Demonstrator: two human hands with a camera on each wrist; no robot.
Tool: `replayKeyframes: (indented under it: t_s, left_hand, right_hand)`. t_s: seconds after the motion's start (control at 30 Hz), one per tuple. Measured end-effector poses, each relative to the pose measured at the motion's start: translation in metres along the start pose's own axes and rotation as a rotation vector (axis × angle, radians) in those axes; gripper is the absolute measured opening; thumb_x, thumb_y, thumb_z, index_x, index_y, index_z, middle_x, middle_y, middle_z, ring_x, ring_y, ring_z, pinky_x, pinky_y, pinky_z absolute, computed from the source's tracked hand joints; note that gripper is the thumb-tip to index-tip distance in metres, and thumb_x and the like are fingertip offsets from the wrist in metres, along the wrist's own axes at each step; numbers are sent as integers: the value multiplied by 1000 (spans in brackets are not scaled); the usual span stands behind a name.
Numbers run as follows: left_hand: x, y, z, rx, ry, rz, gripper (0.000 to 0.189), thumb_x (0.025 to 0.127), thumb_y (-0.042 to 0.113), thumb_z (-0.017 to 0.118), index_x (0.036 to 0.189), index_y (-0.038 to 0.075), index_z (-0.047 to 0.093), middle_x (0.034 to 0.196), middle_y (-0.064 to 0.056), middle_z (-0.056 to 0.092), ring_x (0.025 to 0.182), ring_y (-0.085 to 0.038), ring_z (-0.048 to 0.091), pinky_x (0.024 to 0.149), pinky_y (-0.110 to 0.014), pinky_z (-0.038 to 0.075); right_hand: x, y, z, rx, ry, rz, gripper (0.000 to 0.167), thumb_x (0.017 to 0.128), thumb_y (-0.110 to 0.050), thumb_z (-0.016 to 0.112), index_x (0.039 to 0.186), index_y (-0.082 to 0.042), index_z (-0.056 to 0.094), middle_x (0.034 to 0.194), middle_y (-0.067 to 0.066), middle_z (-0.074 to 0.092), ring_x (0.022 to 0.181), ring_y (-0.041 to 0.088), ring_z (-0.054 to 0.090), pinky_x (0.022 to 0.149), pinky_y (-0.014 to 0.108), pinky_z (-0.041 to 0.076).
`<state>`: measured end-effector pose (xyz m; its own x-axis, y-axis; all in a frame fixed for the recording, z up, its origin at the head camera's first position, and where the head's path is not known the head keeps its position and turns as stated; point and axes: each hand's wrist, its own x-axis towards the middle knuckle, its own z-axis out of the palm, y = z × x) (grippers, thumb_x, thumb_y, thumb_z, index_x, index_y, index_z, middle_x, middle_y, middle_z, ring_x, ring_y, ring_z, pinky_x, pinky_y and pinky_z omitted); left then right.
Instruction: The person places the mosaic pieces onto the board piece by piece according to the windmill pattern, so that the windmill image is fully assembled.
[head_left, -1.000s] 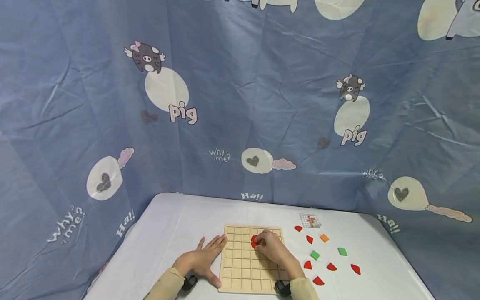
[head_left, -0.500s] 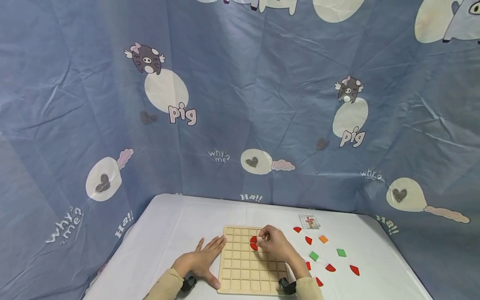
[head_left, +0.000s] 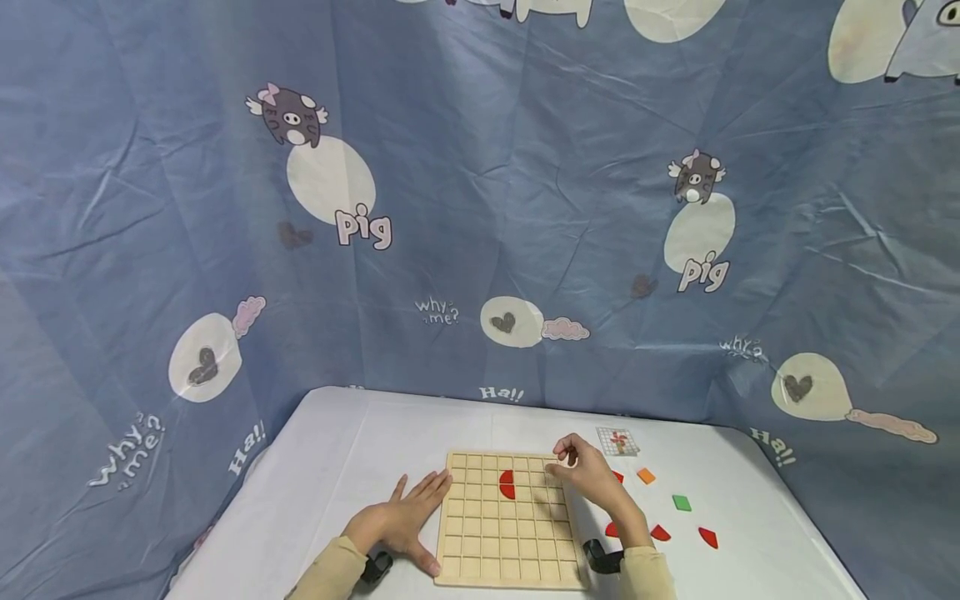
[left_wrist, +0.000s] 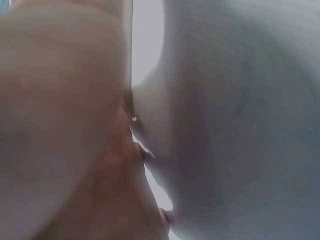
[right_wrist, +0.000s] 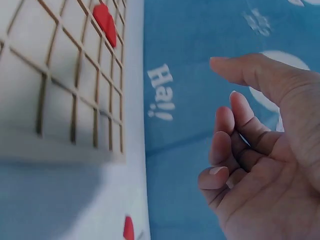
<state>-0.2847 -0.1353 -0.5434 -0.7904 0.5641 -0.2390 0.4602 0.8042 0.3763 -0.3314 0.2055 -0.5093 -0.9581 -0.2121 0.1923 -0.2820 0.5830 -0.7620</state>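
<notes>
A wooden grid board (head_left: 480,550) lies on the white table, with two red quarter-circle pieces (head_left: 507,492) in neighbouring cells near its upper middle. In the right wrist view these red pieces (right_wrist: 105,25) also show in the grid. My left hand (head_left: 401,521) rests spread beside the board's left edge, fingertips and thumb right at the rim. Over the board's upper right corner hovers my right hand (head_left: 592,477). Its fingers (right_wrist: 230,120) are loosely bent, thumb apart, with nothing between them. The left wrist view is filled mostly by blurred skin and a grey surface.
Right of the board lie several red pieces (head_left: 708,537), an orange square (head_left: 646,476) and a green square (head_left: 682,502). A small pattern card (head_left: 618,442) lies behind them. A blue printed cloth (head_left: 450,250) hangs behind the table. My right forearm overlaps some pieces.
My right hand has left the two red pieces on the board and moved right, to the board's upper right corner. The pieces stay in their cells. My left hand has stayed put.
</notes>
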Motion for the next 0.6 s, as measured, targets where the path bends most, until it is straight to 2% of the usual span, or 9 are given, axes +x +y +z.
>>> replayKeyframes:
  t_s: [0.17, 0.37, 0.6]
  left_hand:
    - [1, 0, 0, -1, 0, 3, 134, 59, 65, 80, 155, 7, 5, 164, -11, 3, 151, -31, 3, 116, -66, -2]
    - [2, -2, 1, -2, 5, 5, 135, 59, 65, 79, 156, 8, 5, 164, -10, 3, 151, -31, 3, 116, -65, -2]
    - [2, -3, 2, -1, 6, 12, 135, 59, 65, 79, 156, 8, 5, 164, -10, 2, 151, -31, 3, 116, -66, -2]
  right_hand:
    - [0, 11, -18, 24, 37, 54, 26, 81, -13, 76, 98, -7, 58, 88, 6, 55, 77, 13, 45, 61, 23, 39]
    - [-4, 23, -38, 17, 59, 104, 26, 82, -6, 72, 102, -1, 57, 93, 15, 56, 80, 15, 45, 65, 23, 38]
    - [-11, 40, -55, -9, 74, 157, 28, 80, -2, 68, 105, 0, 55, 97, 13, 56, 80, 14, 44, 62, 22, 39]
